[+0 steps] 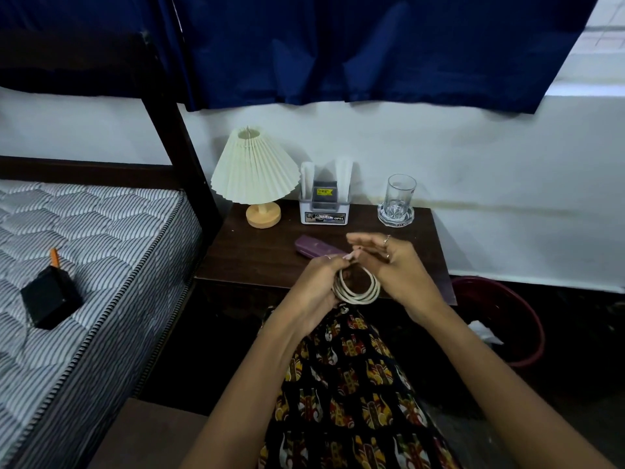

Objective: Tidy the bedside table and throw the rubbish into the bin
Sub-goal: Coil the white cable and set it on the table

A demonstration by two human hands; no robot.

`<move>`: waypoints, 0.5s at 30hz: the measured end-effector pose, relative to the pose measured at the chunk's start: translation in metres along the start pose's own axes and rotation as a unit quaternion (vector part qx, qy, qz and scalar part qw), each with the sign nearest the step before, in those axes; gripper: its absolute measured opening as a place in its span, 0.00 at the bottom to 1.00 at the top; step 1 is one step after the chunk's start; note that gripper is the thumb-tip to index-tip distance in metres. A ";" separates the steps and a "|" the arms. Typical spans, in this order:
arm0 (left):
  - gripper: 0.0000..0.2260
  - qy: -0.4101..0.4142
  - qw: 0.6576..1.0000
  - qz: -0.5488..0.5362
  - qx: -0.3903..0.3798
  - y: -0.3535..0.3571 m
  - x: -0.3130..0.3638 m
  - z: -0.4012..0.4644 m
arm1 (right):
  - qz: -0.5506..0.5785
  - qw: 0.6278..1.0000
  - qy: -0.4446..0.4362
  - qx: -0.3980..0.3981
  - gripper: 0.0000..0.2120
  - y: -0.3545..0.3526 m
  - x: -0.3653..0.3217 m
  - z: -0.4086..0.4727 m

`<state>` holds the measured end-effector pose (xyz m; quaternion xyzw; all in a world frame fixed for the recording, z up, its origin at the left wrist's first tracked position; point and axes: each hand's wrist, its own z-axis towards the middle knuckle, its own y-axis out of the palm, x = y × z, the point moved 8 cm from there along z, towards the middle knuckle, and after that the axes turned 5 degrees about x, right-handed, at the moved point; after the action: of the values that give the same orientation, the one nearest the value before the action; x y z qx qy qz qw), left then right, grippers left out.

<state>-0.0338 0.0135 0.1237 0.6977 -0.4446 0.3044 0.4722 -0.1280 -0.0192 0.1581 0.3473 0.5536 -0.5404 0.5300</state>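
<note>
Both hands over table (257, 252) edge; left hand (321, 282) grips coiled cable (358, 292); right hand (392, 262) pinches cable end, fingers spread; bin (527, 319) right.

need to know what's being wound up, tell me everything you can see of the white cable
The cable is thin, off-white and smooth, plastic-coated by the look of it, wound into a round coil of several loops. It is held upright in the air over the near edge of the table, not resting on it. The left hand grips the coil's left side; the right hand touches its right side and pinches near the top. Its ends and any plug are hidden.
</note>
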 end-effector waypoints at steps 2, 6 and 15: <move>0.11 0.006 1.000 0.020 -0.009 0.001 0.004 0.005 | 0.041 0.997 0.062 -0.004 0.11 -0.005 0.010 0.006; 0.11 0.021 0.992 0.120 -0.025 0.000 0.006 0.017 | 0.044 0.990 0.130 -0.014 0.08 -0.013 0.024 0.016; 0.11 0.038 0.959 0.280 -0.026 0.000 -0.006 0.064 | 0.053 0.976 0.211 0.015 0.05 -0.030 0.067 0.038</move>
<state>-0.0357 -0.0439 0.0951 0.5206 -0.6118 0.4389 0.4025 -0.1623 -0.0737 0.1066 0.4908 0.6255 -0.4343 0.4234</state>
